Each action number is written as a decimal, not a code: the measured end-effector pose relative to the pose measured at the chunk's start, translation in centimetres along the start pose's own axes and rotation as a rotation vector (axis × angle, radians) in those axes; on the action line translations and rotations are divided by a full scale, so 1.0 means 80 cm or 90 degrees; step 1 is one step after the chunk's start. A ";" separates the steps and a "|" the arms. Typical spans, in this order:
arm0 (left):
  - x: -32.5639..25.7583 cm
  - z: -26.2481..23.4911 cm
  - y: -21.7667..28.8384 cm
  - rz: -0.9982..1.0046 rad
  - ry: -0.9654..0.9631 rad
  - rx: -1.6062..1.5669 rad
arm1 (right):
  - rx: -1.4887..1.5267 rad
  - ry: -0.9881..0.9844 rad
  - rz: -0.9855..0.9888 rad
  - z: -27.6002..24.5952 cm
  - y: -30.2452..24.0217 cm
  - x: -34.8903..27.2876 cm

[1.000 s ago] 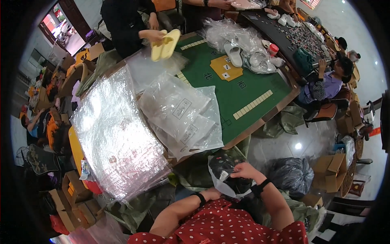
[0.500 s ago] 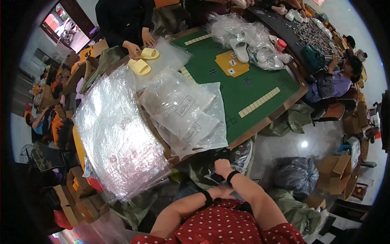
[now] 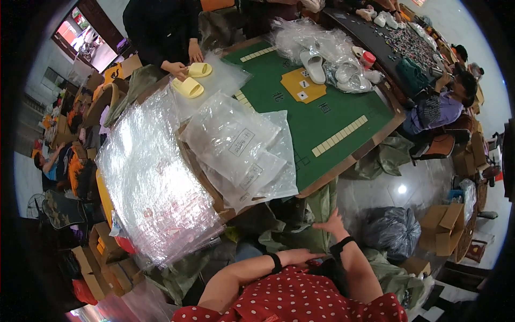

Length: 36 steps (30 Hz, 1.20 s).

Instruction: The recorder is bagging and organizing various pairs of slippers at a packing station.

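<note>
My right hand (image 3: 333, 225) is raised off the table's near edge, with its thumb and fingers apart and nothing in it. It is beside an olive-green sack (image 3: 322, 201) that hangs open below the table. My left hand (image 3: 300, 257) lies across my front with its fingers stretched out and holds nothing I can see. On the table's near side, several frosted plastic bags (image 3: 236, 134) overlap one another. Left of them lies a stack of shiny clear plastic sheets (image 3: 155, 172). A person across the table touches a pair of pale yellow slippers (image 3: 188, 87).
The table has a green printed top (image 3: 343, 115). White slippers (image 3: 313, 67) and crumpled clear wrap lie at its far right. A grey plastic sack (image 3: 391, 233) and cardboard boxes (image 3: 442, 231) stand on the floor to my right. More boxes (image 3: 102, 265) are at left.
My right hand has let go of a clear bag with something dark in it and moved right, its fingers opening. That bag has dropped from sight at the green sack.
</note>
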<state>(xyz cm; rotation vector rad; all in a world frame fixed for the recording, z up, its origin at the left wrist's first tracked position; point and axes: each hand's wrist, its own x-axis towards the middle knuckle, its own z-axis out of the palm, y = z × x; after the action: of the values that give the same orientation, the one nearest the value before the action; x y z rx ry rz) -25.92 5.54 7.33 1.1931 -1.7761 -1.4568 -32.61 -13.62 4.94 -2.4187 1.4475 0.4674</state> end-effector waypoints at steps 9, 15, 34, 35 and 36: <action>-0.038 -0.020 -0.040 -0.375 0.483 -0.258 | 0.296 -0.358 0.124 0.018 0.108 0.041; -0.066 0.025 -0.196 -1.009 0.591 -0.313 | 0.352 -0.381 0.113 0.026 0.137 0.040; -0.051 -0.056 0.071 -0.370 0.383 -0.612 | 0.551 0.092 -0.148 -0.069 0.114 0.099; -0.043 -0.040 0.050 -0.438 0.391 -0.671 | 0.491 0.052 -0.046 -0.073 0.093 0.092; -0.034 -0.045 0.039 -0.432 0.393 -0.666 | 0.424 0.028 0.067 -0.083 0.088 0.088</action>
<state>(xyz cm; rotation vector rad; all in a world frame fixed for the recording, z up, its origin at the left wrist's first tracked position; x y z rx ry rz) -22.54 6.33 11.62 1.4125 -0.0734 -1.7195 -34.87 -25.10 7.49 -1.8363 1.4560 -0.0559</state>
